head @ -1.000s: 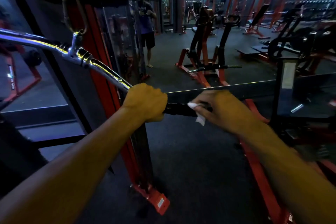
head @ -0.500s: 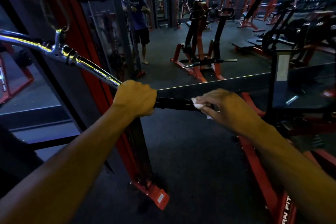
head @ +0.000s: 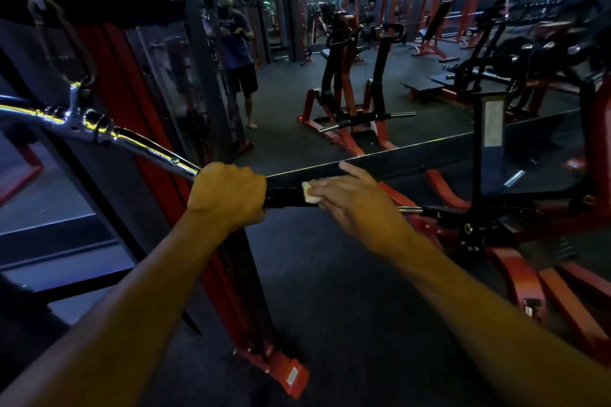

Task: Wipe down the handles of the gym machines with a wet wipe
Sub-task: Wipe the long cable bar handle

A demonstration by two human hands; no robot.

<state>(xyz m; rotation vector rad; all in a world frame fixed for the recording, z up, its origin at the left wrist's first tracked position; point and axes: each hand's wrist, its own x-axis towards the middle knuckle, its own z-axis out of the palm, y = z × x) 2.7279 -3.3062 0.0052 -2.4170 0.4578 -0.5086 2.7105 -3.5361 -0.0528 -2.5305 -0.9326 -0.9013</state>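
Left hand (head: pixel 228 196): fist wrapped around the chrome pulldown bar's black rubber grip (head: pixel 284 196), frame centre.
Right hand (head: pixel 357 201): presses small white wet wipe (head: pixel 310 196) onto grip.
Risk: hanging bar may swing; wipe could slip off.

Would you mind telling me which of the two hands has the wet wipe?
The right hand: it presses the white wipe against the black grip; the left hand only grips the bar.

single view, head-worn, wide-angle: looks forward and down along both forearms; left hand (head: pixel 228 196) and right hand (head: pixel 355 205) close, mid-frame, on the bar handle (head: pixel 284 197); mirror wall (head: pixel 363 76) farther ahead; edges bowed.
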